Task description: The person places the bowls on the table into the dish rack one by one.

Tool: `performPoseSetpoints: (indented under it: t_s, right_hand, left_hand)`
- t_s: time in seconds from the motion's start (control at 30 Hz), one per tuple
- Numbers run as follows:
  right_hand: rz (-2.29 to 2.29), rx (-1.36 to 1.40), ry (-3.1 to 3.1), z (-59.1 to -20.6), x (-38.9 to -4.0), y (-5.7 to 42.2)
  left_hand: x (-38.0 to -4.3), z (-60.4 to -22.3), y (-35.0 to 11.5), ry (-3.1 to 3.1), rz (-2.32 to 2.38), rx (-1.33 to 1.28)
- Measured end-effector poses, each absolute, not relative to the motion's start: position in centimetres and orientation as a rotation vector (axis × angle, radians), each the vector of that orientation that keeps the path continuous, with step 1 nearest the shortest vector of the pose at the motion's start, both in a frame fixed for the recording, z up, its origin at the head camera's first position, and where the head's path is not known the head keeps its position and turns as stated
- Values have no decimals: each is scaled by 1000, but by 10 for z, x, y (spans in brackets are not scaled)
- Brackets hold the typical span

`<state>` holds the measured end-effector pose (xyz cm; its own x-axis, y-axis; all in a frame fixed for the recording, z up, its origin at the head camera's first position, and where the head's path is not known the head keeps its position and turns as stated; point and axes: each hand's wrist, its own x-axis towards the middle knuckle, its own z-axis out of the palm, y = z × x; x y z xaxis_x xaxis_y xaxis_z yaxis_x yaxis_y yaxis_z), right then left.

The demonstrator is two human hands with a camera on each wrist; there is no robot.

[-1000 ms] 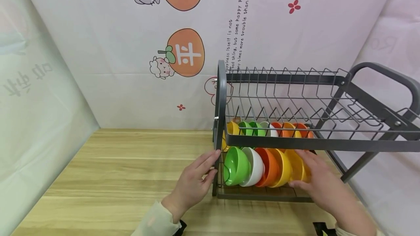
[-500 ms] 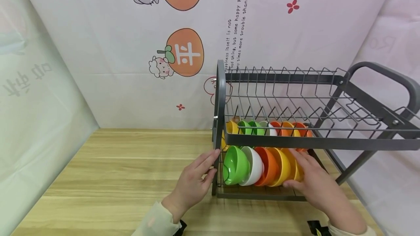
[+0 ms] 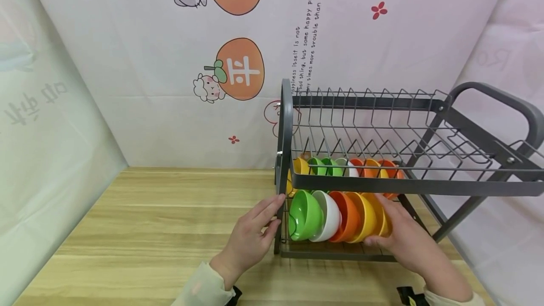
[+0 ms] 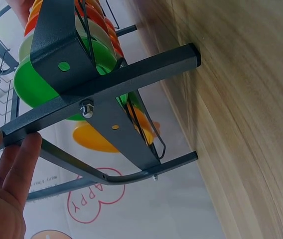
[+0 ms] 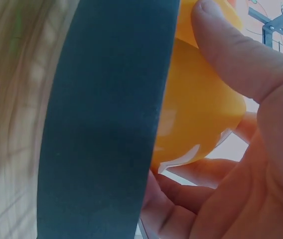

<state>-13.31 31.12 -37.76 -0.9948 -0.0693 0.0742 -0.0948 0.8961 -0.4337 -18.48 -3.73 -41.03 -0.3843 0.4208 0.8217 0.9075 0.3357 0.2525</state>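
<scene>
In the head view, a dark two-tier dish rack point(image 3: 348, 184) stands on the right, with several bowls on edge on its lower tier. From left to right, the front row has a green bowl point(image 3: 307, 216), a white bowl point(image 3: 329, 216), an orange bowl point(image 3: 349, 216) and yellow bowls. My right hand point(image 3: 410, 240) holds the rightmost yellow bowl point(image 5: 196, 107), thumb on the near side and fingers round its far side. My left hand point(image 3: 250, 235) grips the rack's left upright point(image 4: 131, 74) between thumb and fingers. The right fingertips are partly hidden behind the bowl.
Behind the front row, smaller green, white, orange and yellow bowls point(image 3: 318, 166) stand in a back row. The upper wire tier point(image 3: 361, 126) overhangs both rows. Left of the rack spreads the wooden tabletop point(image 3: 170, 221), and a printed sheet point(image 3: 170, 122) hangs behind.
My right hand has moved left with the rightmost yellow bowl, which now sits closer against the yellow bowl beside it. The left hand has stayed on the upright.
</scene>
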Motion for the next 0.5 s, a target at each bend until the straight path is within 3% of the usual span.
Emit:
performPoseSetpoints:
  t_s: [0.5]
  right_hand:
    - [845,88,-3037,-380,-130,314]
  left_hand:
    - [-179,-408,-48,-2054,-929,-1201]
